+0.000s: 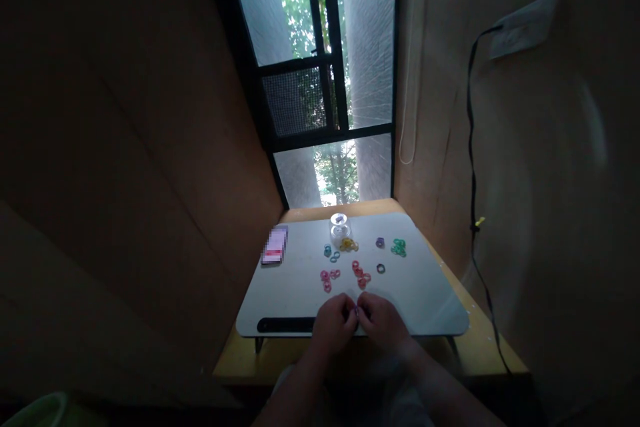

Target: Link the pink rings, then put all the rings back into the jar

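My left hand (pixel 335 321) and my right hand (pixel 381 320) meet at the front edge of a white lap table (pixel 420 293). Both are closed, fingertips pinched together around something small and pinkish, too small to name. Just beyond them lie small rings in groups by colour: pink rings (pixel 326 276) and red rings (pixel 359 272). Farther back are teal rings (pixel 328 251), yellow rings (pixel 347 244), a purple cluster (pixel 380 242) and green rings (pixel 399 247). One dark ring (pixel 381 268) sits alone at the right of the red ones.
A clear container (pixel 340 227) stands at the table's back. At the left lies a phone (pixel 275 245). A black slot (pixel 285 325) runs along the front edge. Behind is a window (pixel 330 100); a black cord (pixel 473 167) hangs on the right wall.
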